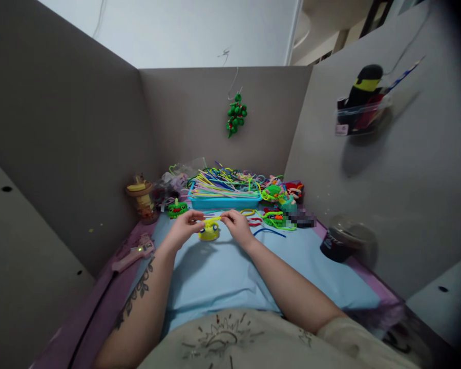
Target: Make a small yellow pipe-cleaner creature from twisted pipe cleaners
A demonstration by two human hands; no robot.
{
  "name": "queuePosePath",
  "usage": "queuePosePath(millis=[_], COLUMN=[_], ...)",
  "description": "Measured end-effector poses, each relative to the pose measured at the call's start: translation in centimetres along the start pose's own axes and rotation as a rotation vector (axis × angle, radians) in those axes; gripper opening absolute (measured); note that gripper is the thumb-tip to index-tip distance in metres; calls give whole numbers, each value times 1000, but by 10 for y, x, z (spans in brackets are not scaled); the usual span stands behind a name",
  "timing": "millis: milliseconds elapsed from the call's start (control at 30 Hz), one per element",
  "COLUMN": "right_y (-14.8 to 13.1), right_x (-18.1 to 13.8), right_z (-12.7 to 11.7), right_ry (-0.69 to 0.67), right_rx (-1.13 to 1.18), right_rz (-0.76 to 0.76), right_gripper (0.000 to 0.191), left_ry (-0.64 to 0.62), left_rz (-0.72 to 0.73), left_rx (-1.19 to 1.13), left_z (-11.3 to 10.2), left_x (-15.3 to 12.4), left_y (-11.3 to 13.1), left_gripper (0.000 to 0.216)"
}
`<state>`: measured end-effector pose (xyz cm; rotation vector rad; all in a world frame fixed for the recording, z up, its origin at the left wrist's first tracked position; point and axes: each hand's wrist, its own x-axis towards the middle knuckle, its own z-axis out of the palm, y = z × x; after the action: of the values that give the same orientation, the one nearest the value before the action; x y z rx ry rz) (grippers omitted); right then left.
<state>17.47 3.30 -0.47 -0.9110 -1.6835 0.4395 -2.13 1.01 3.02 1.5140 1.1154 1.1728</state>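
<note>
Between my two hands is a yellow pipe-cleaner figure (208,233) with round blue-and-white eyes, just above the blue sheet. My left hand (186,225) has its fingers closed on the figure's left side. At the upper right, my right hand (236,225) pinches a yellow strand (215,219) that runs across the figure's top. A green pipe-cleaner figure (177,208) sits just beyond my left hand. Near my right hand lie red-handled pliers or scissors (255,222), partly hidden, a loose blue pipe cleaner (269,232) and another green figure (273,218).
A blue tray (225,203) heaped with coloured pipe cleaners stands at the back. At left are a pink glue gun (134,253) with its cord and a lidded cup (143,197). A black tub (341,241) stands right. Grey panels enclose the table; a green ornament (236,115) hangs behind.
</note>
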Motion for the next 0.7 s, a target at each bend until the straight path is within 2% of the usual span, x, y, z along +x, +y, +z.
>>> queuePosePath(millis=[167, 267, 467, 600, 700], right_y=[5, 4, -1, -2, -1], right_x=[3, 4, 1, -1, -3], right_z=[1, 2, 5, 8, 10], right_ry=[26, 23, -116, -213, -237], right_rx=[195, 335, 443, 510, 545], right_rz=[222, 314, 336, 367, 406], right_gripper=[15, 17, 22, 30, 35], left_ry=[-15, 29, 125, 146, 121], left_rz=[40, 70, 145, 129, 103], left_rx=[25, 7, -45, -119, -170], left_z=[5, 11, 14, 13, 14], left_x=[2, 2, 1, 0, -1], left_y=[-4, -6, -1, 3, 3], left_gripper=[39, 39, 40, 34, 39])
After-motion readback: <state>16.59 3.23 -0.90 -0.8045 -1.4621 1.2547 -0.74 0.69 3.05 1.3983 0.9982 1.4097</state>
